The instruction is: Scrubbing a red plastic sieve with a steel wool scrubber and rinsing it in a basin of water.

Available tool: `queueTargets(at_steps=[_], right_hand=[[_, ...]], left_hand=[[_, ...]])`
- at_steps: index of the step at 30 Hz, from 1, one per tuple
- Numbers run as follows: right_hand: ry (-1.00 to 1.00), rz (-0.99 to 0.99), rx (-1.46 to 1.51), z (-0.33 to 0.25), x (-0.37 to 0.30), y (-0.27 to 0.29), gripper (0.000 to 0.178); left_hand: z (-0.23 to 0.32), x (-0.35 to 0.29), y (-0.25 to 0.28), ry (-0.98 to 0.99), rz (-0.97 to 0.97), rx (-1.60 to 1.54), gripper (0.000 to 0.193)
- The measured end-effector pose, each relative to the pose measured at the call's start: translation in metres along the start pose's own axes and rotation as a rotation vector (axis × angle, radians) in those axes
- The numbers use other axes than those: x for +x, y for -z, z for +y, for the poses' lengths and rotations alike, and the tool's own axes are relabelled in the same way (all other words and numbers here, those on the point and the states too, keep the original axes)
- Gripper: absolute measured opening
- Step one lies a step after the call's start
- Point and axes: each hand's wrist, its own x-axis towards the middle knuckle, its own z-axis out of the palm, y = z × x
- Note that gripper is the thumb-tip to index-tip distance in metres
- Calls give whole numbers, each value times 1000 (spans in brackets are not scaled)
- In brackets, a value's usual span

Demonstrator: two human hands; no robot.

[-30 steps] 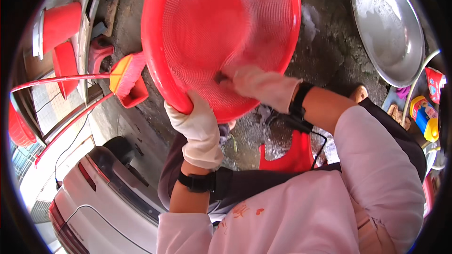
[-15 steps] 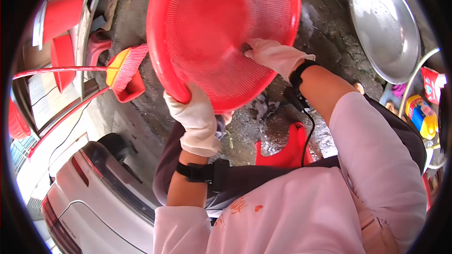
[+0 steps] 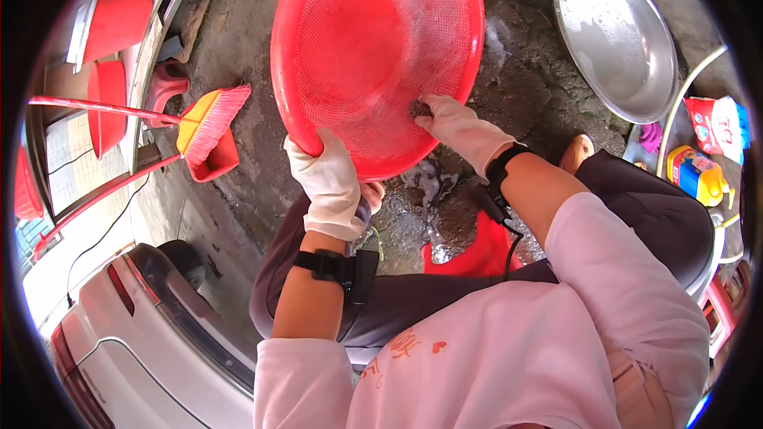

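1. So the red mesh basket (image 3: pixel 350 36) is far side of us, bang in the middle, held up over the wet ground (image 3: pixel 238 48) with its open mouth turned our way; can't tell if anything props it from below
2. Our left hand (image 3: pixel 326 179), in a white glove, is clamped round the basket's near left rim, fingers and thumb closed on it
3. Our right hand (image 3: pixel 461 131), also gloved in white, is pinching a small dark scrubber (image 3: pixel 419 109) at the near right part of the basket, just inside the rim
4. Off to the far right we've got a shiny oval metal basin (image 3: pixel 648 71) on the ground, well apart from the basket, with a pale hose (image 3: pixel 690 83) curving near it
5. Nearer on that right side: a purple cloth (image 3: pixel 651 137), a red and white packet (image 3: pixel 715 127) and a yellow bottle (image 3: pixel 699 175) with a blue label, all bunched close together
6. Over on our left, a yellow and pink broom head (image 3: pixel 211 123) sits right by a red dustpan (image 3: pixel 214 160), and a pale silver vehicle (image 3: pixel 159 334) fills the near left
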Motion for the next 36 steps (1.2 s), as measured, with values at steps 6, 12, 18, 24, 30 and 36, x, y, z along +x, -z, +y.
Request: queueTargets(at_steps=[6,12,18,24,30,36], right_hand=[[-162,20,367,-21,-35,2,43],[-231,203,597,10,-42,-2,42],[-382,128,824,25,-80,20,50],[-404,246,754,57,-116,54,61],[-368,178,863,45,-132,70,58],[-421,207,945,13,-122,74,48]], left_hand=[[13,5,0,9,-42,35,2],[30,6,-15,-19,-117,24,7],[57,8,-22,68,-234,-140,16],[77,-2,-29,93,-301,-183,21],[63,-13,-40,45,-251,-334,29],[40,-10,-31,120,-279,-252,18]])
